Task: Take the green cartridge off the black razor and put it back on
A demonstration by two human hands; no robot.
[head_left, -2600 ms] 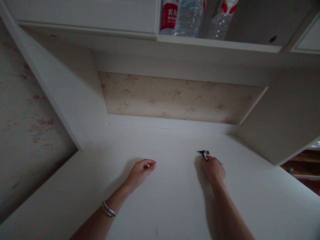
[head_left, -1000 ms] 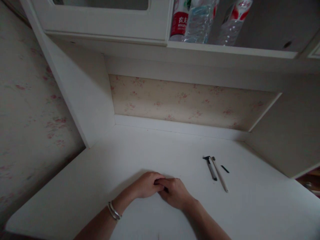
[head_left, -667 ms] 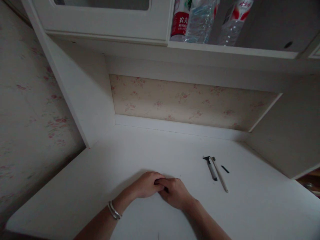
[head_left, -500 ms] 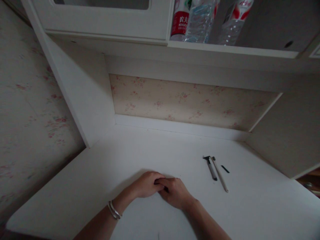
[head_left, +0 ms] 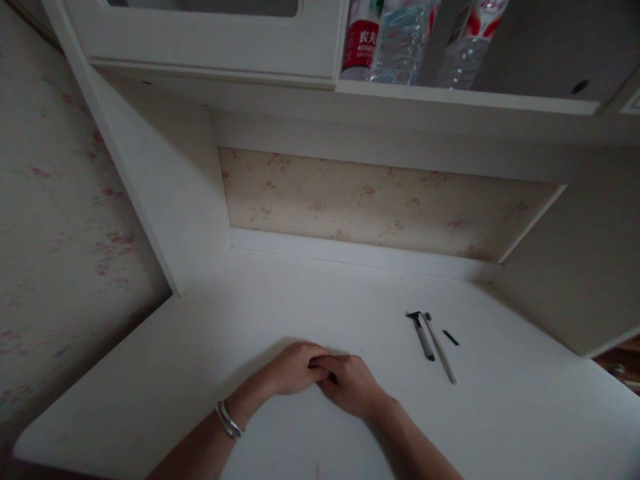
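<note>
My left hand (head_left: 296,368) and my right hand (head_left: 351,385) rest together on the white desktop (head_left: 240,300), low in the middle of the view. Their curled fingers overlap and touch, with a dark gap between them. Whatever the closed fingers may hold is hidden. To the right of my hands, apart from them, lies a razor (head_left: 424,339) with a grey and black handle. Close beside it is a pale toothbrush (head_left: 441,352) with a dark head. A short, thin black strip (head_left: 451,338) lies just right of the toothbrush.
Above the desk, a cabinet shelf (head_left: 450,97) holds several plastic bottles, one a bottle with a red label (head_left: 359,45). White side panels (head_left: 165,167) bound the desk at left and right. Floral wallpaper (head_left: 320,203) shows behind, over a low back ledge (head_left: 350,252).
</note>
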